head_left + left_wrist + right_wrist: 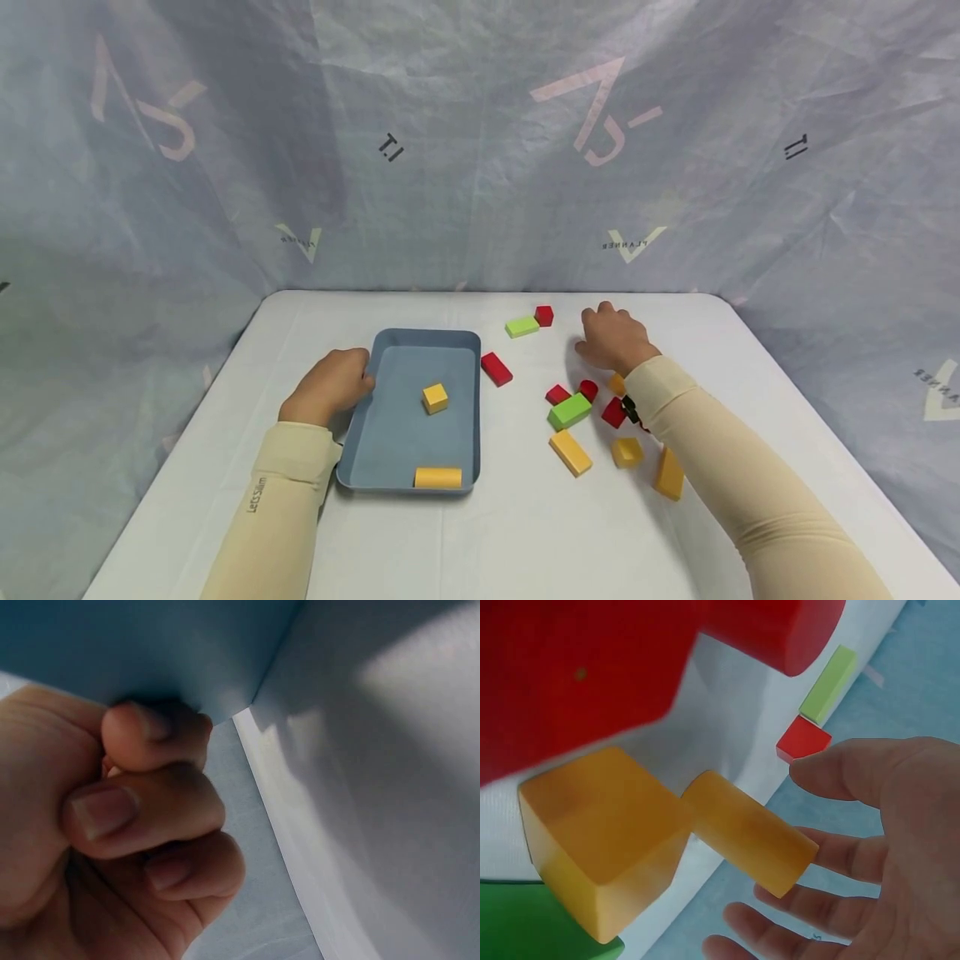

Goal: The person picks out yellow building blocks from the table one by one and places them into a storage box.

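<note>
A blue-grey tray (408, 337) lies on the left half of the table, with a yellow cube (435, 398) and a yellow cylinder (438, 477) in it. My left hand (330, 385) grips its left rim; in the left wrist view, curled fingers (154, 810) sit against the tray's underside (150, 645). My right hand (617, 337) is over the scattered blocks, fingers spread and thumb apart, holding nothing. Close to its fingertips in the right wrist view is another yellow cylinder (750, 832), beside a yellow cube (604, 825). Whether the fingers touch that cylinder, I cannot tell.
Right of the tray lie a red block (497, 369), a light green block (522, 327) and a red cube (544, 316). Nearer me are a green block (570, 412), a yellow block (571, 452) and several other red and yellow pieces. Printed grey cloth (480, 192) hangs behind the table.
</note>
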`<state>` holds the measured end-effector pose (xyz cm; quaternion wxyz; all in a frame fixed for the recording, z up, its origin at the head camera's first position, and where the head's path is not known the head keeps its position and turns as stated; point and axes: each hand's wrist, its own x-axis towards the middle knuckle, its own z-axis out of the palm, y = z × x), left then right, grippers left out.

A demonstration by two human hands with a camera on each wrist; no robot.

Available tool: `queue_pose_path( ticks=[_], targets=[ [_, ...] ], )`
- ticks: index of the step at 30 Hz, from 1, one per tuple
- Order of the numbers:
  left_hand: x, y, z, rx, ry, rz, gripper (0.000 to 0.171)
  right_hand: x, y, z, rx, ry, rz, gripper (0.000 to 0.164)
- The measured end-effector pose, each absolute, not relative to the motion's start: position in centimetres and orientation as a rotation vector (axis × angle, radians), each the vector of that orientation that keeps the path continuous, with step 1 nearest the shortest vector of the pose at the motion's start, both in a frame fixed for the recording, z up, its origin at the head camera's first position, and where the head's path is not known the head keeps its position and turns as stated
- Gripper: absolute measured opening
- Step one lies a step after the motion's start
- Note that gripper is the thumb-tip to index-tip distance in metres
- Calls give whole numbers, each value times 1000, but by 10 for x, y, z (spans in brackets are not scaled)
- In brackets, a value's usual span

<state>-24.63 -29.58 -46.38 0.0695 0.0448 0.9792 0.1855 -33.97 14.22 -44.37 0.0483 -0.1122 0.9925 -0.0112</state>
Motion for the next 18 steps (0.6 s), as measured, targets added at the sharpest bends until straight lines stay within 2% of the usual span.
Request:
queue_pose_path(
  ticks=[18],
  targets=[
    [-247, -296, -467, 148, 2966, 562, 7, -344, 142, -452, -368, 2987, 11, 47]
  ],
)
